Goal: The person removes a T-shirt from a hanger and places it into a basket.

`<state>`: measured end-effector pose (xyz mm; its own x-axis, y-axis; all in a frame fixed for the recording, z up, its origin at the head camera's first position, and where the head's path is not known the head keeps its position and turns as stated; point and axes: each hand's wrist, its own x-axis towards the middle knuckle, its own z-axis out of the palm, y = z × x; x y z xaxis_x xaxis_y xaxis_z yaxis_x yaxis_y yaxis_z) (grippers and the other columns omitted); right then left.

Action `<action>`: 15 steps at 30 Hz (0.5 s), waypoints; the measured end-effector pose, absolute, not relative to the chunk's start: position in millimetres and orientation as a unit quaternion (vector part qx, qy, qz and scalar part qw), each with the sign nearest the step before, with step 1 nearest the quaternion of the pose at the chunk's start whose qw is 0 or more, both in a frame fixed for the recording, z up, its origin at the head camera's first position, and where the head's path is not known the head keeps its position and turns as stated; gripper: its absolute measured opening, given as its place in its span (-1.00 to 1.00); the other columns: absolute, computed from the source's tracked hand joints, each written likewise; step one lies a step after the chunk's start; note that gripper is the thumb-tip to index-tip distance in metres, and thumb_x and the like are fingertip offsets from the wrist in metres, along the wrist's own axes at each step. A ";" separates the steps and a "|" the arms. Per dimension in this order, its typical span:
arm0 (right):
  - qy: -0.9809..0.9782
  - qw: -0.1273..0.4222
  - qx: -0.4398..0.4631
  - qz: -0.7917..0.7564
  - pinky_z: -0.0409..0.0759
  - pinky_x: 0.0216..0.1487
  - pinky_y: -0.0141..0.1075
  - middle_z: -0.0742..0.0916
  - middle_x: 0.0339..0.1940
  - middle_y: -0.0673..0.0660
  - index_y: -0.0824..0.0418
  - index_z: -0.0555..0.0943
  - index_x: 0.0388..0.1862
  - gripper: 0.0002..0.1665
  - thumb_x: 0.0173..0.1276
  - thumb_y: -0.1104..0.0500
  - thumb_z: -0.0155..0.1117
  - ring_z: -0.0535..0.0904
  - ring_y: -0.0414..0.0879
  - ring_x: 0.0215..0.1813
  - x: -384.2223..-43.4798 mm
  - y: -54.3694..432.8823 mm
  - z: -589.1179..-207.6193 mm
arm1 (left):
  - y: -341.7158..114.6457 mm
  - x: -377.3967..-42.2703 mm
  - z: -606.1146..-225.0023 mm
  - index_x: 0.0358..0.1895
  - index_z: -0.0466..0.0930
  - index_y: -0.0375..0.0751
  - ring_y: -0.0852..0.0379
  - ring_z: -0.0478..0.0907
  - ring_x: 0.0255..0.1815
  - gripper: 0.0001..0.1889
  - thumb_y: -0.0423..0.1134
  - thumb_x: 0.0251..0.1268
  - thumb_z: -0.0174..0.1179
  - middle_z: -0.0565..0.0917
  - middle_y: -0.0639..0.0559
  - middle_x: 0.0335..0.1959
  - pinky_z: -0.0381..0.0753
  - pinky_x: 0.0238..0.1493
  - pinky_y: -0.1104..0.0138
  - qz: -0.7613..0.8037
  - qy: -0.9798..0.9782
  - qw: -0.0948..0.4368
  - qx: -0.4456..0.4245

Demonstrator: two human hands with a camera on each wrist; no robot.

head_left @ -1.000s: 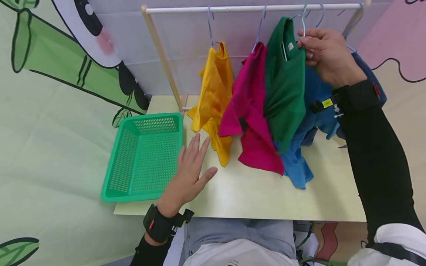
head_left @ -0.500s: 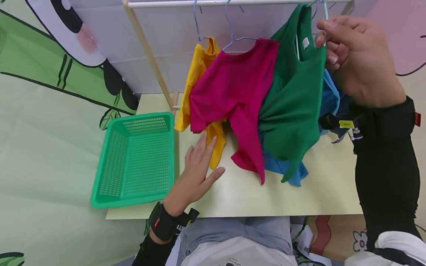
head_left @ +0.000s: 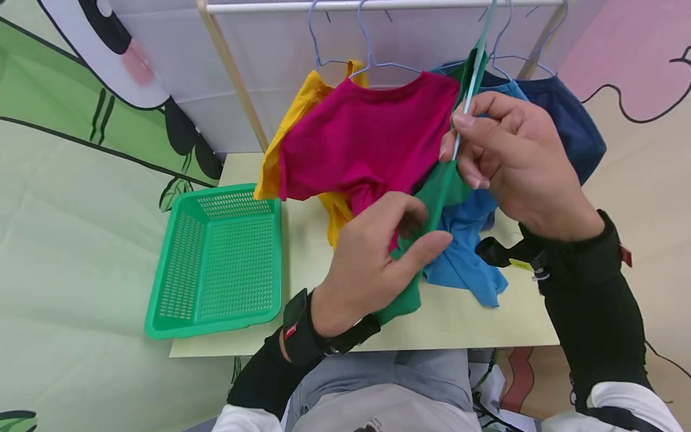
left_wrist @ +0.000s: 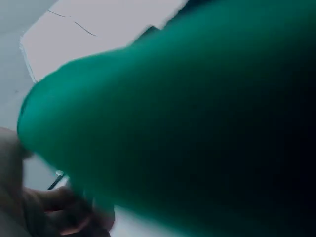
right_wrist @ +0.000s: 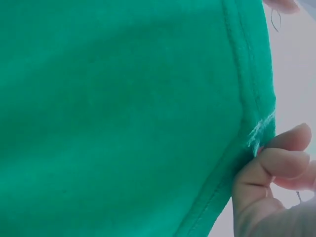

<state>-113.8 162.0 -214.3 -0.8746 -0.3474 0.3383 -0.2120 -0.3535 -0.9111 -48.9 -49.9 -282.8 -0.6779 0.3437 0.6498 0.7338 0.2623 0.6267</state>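
In the head view my right hand [head_left: 518,156] pinches a pale mint hanger [head_left: 477,72] between thumb and fingers, just below its hook. From this hanger a green shirt [head_left: 405,303] hangs edge-on, in front of the rail. My left hand [head_left: 372,258] is at the shirt's lower part, thumb and bent fingers spread apart around its near edge. Green cloth [left_wrist: 148,123] fills most of the left wrist view, with fingers at its lower left. In the right wrist view, the shirt's seamed edge [right_wrist: 242,98] runs beside my fingers.
On the white rail [head_left: 270,8] hang a yellow garment [head_left: 302,120], a magenta one [head_left: 372,138], a blue one [head_left: 469,258] and a navy one [head_left: 567,120]. A green basket [head_left: 213,327] stands on the table [head_left: 486,330] at the left.
My right hand has brought the green shirt and hanger down and toward me, away from the rail. My left hand has risen from the table to the shirt. The magenta garment has swung leftward.
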 end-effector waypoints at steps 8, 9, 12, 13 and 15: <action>0.523 0.067 -0.207 -0.824 0.53 -0.56 -0.37 0.74 -0.43 0.30 0.52 0.52 -0.10 -0.84 0.66 0.36 0.14 0.44 -0.03 -0.68 -111.7 165.5 -226.1 | -25.7 -47.8 -281.2 -0.37 0.42 -0.13 0.37 0.29 -0.57 -0.74 -0.23 0.60 0.17 0.37 0.13 -0.58 0.24 -0.55 0.46 -0.483 -0.783 0.111 -0.377; 0.525 0.062 -0.203 -0.824 0.51 -0.58 -0.37 0.74 -0.45 0.29 0.52 0.52 -0.10 -0.84 0.66 0.36 0.14 0.43 -0.03 -0.69 -107.5 166.8 -227.9 | -23.2 -46.2 -282.3 -0.38 0.40 -0.12 0.38 0.27 -0.58 -0.73 -0.24 0.60 0.17 0.36 0.13 -0.59 0.22 -0.55 0.47 -0.479 -0.779 0.107 -0.390; 0.498 0.057 -0.216 -0.838 0.51 -0.61 -0.36 0.72 -0.48 0.34 0.56 0.49 -0.10 -0.86 0.66 0.44 0.04 0.43 -0.02 -0.71 -92.7 172.3 -232.0 | -18.1 -36.6 -282.5 -0.44 0.39 -0.12 0.41 0.26 -0.60 -0.70 -0.28 0.54 0.21 0.37 0.14 -0.61 0.20 -0.55 0.54 -0.470 -0.765 0.112 -0.425; 0.491 0.046 -0.223 -0.841 0.49 -0.63 -0.35 0.72 -0.49 0.36 0.58 0.49 -0.11 -0.85 0.66 0.46 0.00 0.43 -0.01 -0.73 -87.6 173.9 -232.0 | -17.3 -32.5 -281.2 -0.46 0.39 -0.12 0.42 0.26 -0.60 -0.69 -0.28 0.51 0.24 0.38 0.15 -0.62 0.19 -0.55 0.56 -0.465 -0.761 0.121 -0.435; 0.453 0.038 -0.249 -0.855 0.49 -0.66 -0.33 0.70 -0.48 0.44 0.66 0.46 -0.10 -0.83 0.65 0.52 -0.08 0.47 0.03 -0.72 -79.6 178.1 -230.9 | -16.3 -24.1 -277.6 -0.48 0.38 -0.10 0.43 0.25 -0.61 -0.67 -0.28 0.48 0.27 0.38 0.16 -0.63 0.17 -0.53 0.58 -0.456 -0.754 0.142 -0.451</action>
